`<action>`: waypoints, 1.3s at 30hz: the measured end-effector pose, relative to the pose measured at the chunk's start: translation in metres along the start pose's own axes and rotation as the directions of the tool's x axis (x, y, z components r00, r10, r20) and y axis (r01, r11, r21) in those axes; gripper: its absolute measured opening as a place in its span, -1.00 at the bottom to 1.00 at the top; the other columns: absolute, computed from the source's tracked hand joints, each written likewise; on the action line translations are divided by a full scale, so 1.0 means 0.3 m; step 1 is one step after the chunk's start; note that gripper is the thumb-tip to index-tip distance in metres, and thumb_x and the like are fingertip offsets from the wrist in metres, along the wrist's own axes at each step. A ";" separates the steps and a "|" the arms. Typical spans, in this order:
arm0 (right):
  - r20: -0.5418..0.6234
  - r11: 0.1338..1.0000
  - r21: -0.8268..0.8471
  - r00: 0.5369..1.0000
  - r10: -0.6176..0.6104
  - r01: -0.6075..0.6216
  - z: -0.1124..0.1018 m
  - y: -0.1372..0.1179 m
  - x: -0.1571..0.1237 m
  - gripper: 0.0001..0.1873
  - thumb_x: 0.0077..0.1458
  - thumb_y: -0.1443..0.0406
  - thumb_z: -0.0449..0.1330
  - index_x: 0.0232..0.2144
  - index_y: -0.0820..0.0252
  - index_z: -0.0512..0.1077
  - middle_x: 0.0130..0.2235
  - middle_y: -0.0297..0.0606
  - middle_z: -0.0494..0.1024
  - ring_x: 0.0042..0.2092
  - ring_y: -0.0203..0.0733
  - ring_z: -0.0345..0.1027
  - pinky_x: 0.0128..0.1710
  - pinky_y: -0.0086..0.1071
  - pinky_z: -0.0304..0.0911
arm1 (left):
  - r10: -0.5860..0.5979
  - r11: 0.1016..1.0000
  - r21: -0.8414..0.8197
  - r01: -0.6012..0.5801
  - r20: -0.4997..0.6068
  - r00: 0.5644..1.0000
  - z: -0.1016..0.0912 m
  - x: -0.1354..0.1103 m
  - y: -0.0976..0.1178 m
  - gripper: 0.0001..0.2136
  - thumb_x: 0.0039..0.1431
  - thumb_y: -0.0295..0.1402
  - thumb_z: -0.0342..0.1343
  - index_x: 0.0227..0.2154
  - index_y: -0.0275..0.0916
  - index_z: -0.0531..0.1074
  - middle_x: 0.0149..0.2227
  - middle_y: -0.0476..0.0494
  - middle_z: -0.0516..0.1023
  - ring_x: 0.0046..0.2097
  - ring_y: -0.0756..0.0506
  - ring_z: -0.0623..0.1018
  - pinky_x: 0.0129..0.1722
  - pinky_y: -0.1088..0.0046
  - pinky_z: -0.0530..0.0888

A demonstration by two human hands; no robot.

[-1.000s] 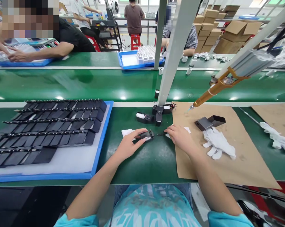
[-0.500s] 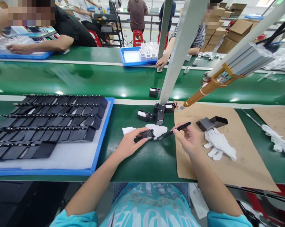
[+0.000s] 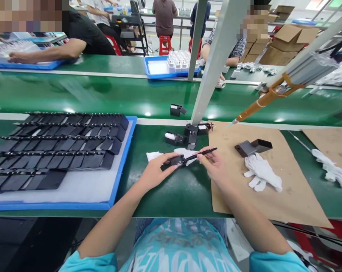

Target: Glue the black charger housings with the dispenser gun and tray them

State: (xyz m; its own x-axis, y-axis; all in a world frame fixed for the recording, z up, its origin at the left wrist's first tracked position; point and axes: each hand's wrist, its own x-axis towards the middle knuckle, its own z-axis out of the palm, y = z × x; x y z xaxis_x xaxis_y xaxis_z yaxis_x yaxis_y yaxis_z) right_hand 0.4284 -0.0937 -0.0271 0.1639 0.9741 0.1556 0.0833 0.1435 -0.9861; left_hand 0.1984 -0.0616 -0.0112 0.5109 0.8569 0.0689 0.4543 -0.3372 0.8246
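My left hand [image 3: 153, 173] rests on the green bench and pinches a small black part [image 3: 176, 160] against the surface. My right hand [image 3: 213, 165] grips a thin black tool [image 3: 199, 154] like a pen or tweezers, its tip pointing left at that part. White wipes [image 3: 185, 152] lie just behind the part. A few more small black parts [image 3: 188, 136] stand a little farther back near the metal post.
A blue tray [image 3: 122, 166] with rows of black parts fills the left. Brown cardboard [image 3: 244, 196] on the right carries a dark box [image 3: 252, 146] and a white glove [image 3: 261, 173]. An orange dispenser nozzle [image 3: 254, 107] hangs above. One black part [image 3: 177, 110] rides the conveyor; other people work across it.
My right hand picked up the thin black tool from the bench and brought its tip to the part under my left hand. The black part on the conveyor drifted left.
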 end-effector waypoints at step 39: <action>0.089 0.997 0.011 0.993 -0.080 0.079 -0.018 -0.008 -0.006 -0.81 0.12 0.13 0.25 -0.27 0.05 0.39 -0.27 -0.30 0.61 -0.30 -0.24 0.49 -0.33 -0.34 0.40 | -0.001 1.000 -0.010 0.001 -0.007 1.000 0.000 0.001 0.003 -0.64 0.20 -0.25 0.14 0.07 -0.10 0.41 0.08 -0.09 0.54 -0.06 -0.14 0.60 0.02 0.27 0.53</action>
State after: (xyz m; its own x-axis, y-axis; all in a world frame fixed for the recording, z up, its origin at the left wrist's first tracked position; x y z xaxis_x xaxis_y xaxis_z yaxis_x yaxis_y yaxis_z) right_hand 0.4331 -0.0968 -0.0246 0.0690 0.9712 0.2279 0.0855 0.2219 -0.9713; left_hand 0.1989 -0.0617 -0.0103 0.5050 0.8601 0.0724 0.4471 -0.3324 0.8305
